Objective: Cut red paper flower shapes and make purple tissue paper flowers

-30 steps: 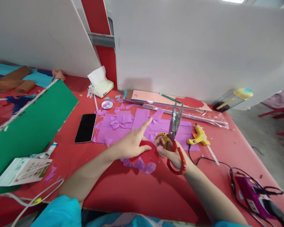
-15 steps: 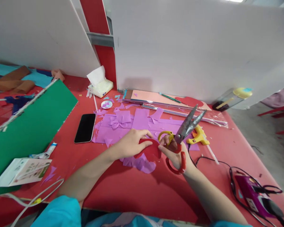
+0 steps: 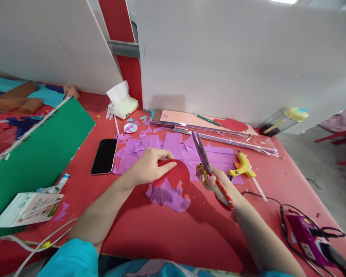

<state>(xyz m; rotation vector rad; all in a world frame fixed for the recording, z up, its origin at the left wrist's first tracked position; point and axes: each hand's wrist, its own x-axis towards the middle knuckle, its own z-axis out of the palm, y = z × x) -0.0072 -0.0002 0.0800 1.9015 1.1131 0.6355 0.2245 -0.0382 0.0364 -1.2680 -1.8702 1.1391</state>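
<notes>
My left hand (image 3: 152, 166) is closed on a red paper cutout (image 3: 177, 173) with a rounded outline, its thumb lying on top and the fingers behind. Just below the cutout, a crumpled strip of purple crepe paper (image 3: 168, 198) lies on the red table (image 3: 161, 234). To the right, my right hand (image 3: 212, 179) grips a pair of scissors (image 3: 203, 152) with one yellow and one red-orange handle. The blades point up and away, only slightly apart, and do not touch the cutout. More purple paper (image 3: 173, 144) lies flat behind both hands.
A yellow glue gun (image 3: 242, 165) rests right of my right hand, its cord near a purple power box (image 3: 308, 238). A phone (image 3: 104, 156), tissue pack (image 3: 123, 105) and green board (image 3: 49, 157) are on the left. Wrapped paper sheets (image 3: 190, 119) lie along the back panel.
My right hand has let go of the cutout and moved slightly right, turning the scissors leftward; their blades are closer together. The left hand has shifted left and up with the cutout, which shows more.
</notes>
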